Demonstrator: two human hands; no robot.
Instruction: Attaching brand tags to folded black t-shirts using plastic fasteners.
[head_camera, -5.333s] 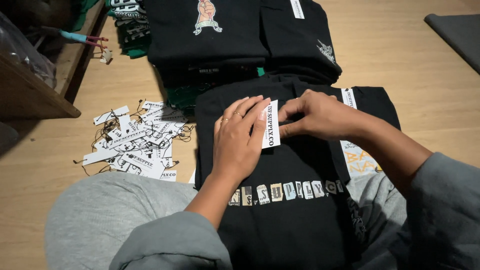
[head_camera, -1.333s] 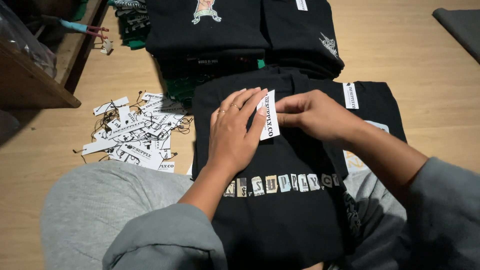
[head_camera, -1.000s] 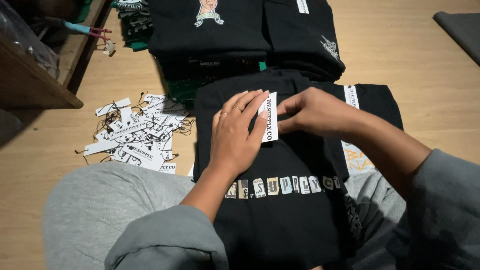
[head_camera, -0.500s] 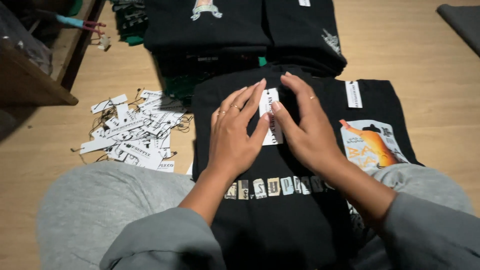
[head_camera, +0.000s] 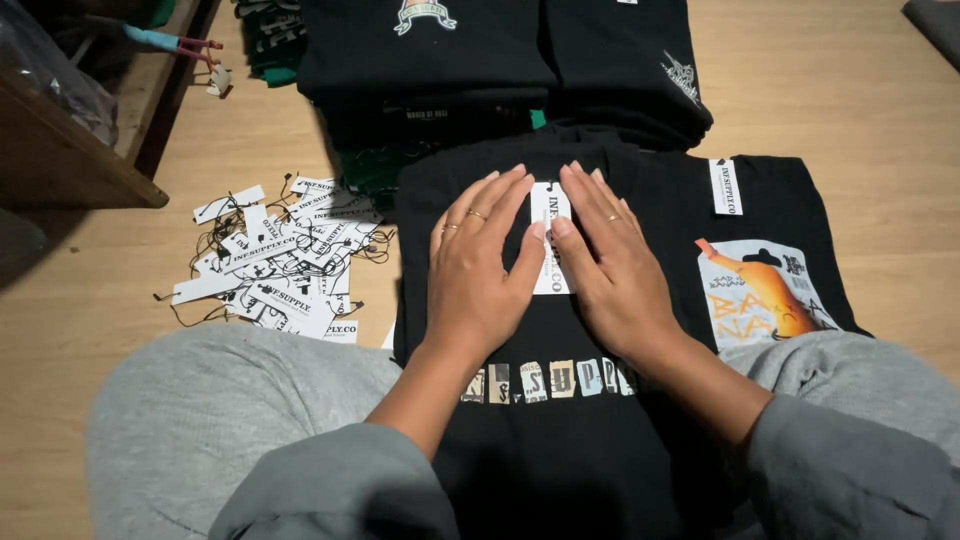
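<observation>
Both hands now lie flat beside the tag.
I see left hand (head_camera: 478, 270) and right hand (head_camera: 618, 270), fingers open (gripping nothing), pressing the white tag (head_camera: 551, 232) onto the black shirt (head_camera: 560, 440); smoothing seems in hand.

The left hand (head_camera: 480, 275) and right hand (head_camera: 615, 270) are covering the white tag's (head_camera: 549, 210) sides; at twelve o'clock, the frame edge is cutting off the stacked black shirts (head_camera: 500, 60).
</observation>
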